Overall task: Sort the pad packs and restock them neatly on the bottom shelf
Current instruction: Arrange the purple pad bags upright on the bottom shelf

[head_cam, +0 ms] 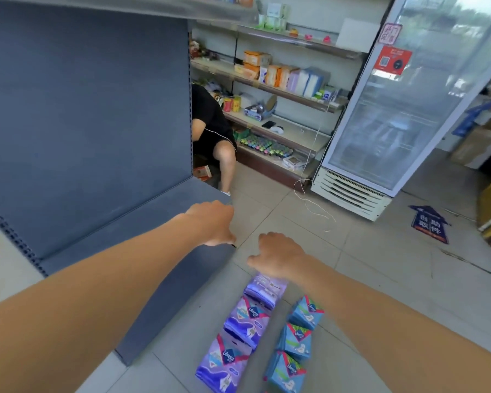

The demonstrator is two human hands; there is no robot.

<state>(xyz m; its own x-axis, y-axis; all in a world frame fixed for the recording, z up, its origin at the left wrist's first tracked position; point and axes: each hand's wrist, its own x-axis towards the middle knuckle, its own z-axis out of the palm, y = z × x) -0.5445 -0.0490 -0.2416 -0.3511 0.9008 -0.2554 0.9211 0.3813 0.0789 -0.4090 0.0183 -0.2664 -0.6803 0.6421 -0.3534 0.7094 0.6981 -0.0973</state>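
Mostly unclear: left hand at bottom shelf edge, right hand over blurred purple pack, fingers hidden, grips untellable.

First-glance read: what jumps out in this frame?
Two rows of pad packs lie on the floor tiles, bottom centre: purple packs left, blue packs right. The right hand is at the top purple pack; the left hand is over the grey bottom shelf's front corner.

I saw purple pad packs and teal pad packs. The bottom shelf was slate blue, floor tiles pale grey
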